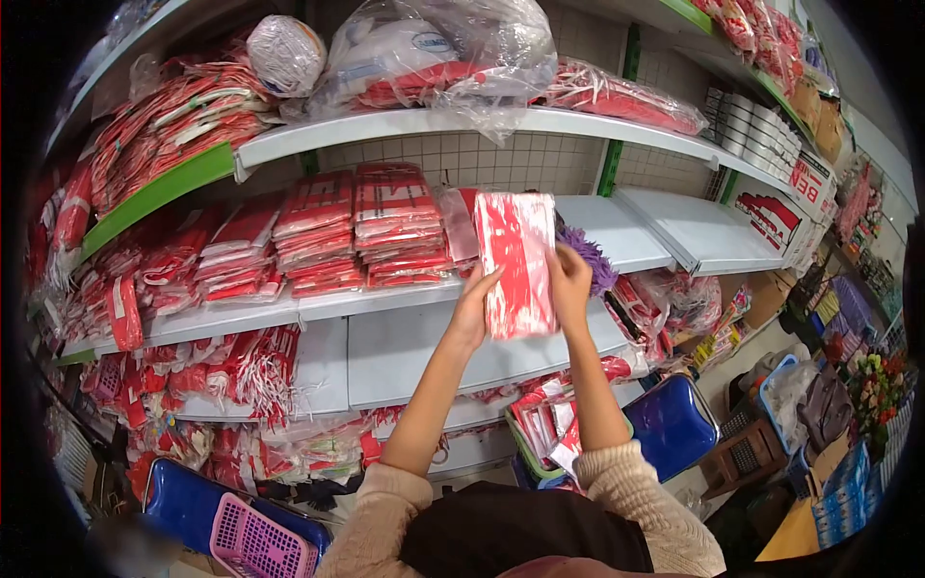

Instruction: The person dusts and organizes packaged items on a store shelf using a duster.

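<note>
Both my hands hold a flat, oblong red-and-white packet upright in front of the middle shelf. Its surface is shiny, like clear plastic wrap, and what is inside cannot be made out. My left hand grips its left edge, with the thumb across the front. On the opposite edge, my right hand has its fingers closed at mid-height. Left of the packet, neat stacks of similar red-and-white packets stand on the middle shelf. Just behind my right hand is a purple fluffy item.
The upper shelf carries a plastic-wrapped bundle and a ball of white string. Below are a green basket of packets, blue chairs and a pink basket. A printed carton stands at right.
</note>
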{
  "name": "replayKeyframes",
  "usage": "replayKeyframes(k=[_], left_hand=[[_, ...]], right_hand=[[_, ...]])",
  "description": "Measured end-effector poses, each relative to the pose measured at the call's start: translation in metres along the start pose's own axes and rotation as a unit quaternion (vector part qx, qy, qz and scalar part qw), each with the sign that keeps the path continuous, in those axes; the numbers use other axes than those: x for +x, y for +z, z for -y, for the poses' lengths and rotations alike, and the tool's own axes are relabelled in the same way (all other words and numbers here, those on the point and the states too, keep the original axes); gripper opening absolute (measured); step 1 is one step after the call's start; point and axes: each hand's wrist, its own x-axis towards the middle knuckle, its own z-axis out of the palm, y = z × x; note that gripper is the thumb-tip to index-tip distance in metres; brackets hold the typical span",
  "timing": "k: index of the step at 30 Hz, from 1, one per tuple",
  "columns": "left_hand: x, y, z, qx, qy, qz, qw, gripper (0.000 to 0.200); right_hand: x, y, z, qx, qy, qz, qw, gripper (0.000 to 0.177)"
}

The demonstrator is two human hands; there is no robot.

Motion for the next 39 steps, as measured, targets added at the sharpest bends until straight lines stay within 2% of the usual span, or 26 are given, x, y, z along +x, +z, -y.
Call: replayKeyframes(k=[2,4,5,8,9,11,12,13,16,17,19,20,25,27,29,31,35,39], left_hand=[[0.008,0.018,-0.016,0.136,0.125,-0.044,0.982,0.062],[0.043,-0.015,0.001,0.281,0.220,-0.077,0.931,0.076],[0.054,-0.028,0.008,0.349,0.266,-0.091,0.894,0.083],[0.054,-0.038,-0.002,0.535,0.218,-0.114,0.809,0.090],[0.053,-0.037,-0.004,0.556,0.166,-0.129,0.804,0.087],[0.057,-0.045,0.000,0.623,0.168,-0.137,0.751,0.083],[0.059,-0.048,0.001,0.655,0.169,-0.140,0.723,0.081],[0.055,-0.043,-0.001,0.710,0.163,-0.155,0.667,0.076],[0.048,-0.040,-0.004,0.766,0.127,-0.157,0.610,0.073],[0.051,-0.048,0.003,0.771,0.153,-0.161,0.597,0.071],[0.050,-0.052,0.003,0.777,0.162,-0.160,0.587,0.072],[0.050,-0.054,0.004,0.781,0.165,-0.158,0.581,0.073],[0.043,-0.063,0.013,0.678,0.270,-0.181,0.659,0.068],[0.027,-0.052,0.019,0.619,0.307,-0.183,0.699,0.060],[0.011,-0.038,0.028,0.618,0.340,-0.190,0.683,0.056],[-0.005,-0.025,0.044,0.621,0.366,-0.178,0.670,0.046],[-0.024,-0.003,0.098,0.609,0.343,-0.060,0.713,0.040],[-0.038,0.029,0.159,0.572,0.289,0.039,0.766,0.036]], right_hand=[[0.036,0.019,-0.001,0.013,0.005,0.023,1.000,0.028],[0.065,0.038,-0.007,0.020,0.020,0.045,0.999,0.025],[0.086,0.048,-0.033,-0.003,-0.001,0.049,0.999,0.030],[0.122,0.073,-0.069,-0.168,0.042,0.072,0.982,0.037],[0.123,0.078,-0.065,-0.214,0.073,0.094,0.970,0.039],[0.122,0.085,-0.055,-0.303,0.136,0.134,0.934,0.045],[0.122,0.089,-0.064,-0.321,0.139,0.151,0.924,0.046],[0.122,0.093,-0.078,-0.339,0.143,0.168,0.915,0.046],[0.117,0.098,-0.085,-0.338,0.146,0.227,0.902,0.055],[0.114,0.097,-0.082,-0.319,0.153,0.238,0.905,0.056],[0.117,0.100,-0.098,-0.240,0.164,0.257,0.922,0.065],[0.120,0.098,-0.118,-0.252,0.126,0.221,0.934,0.062],[0.028,0.050,-0.023,-0.263,-0.047,0.055,0.962,0.047],[-0.018,0.031,0.002,-0.212,-0.084,0.043,0.973,0.034],[-0.052,0.007,0.006,-0.213,-0.073,0.069,0.972,0.033],[-0.078,-0.021,0.000,-0.194,-0.014,0.068,0.979,0.033],[-0.108,-0.072,-0.017,-0.197,0.081,0.038,0.976,0.032],[-0.129,-0.119,-0.016,-0.254,0.140,0.024,0.957,0.032]])
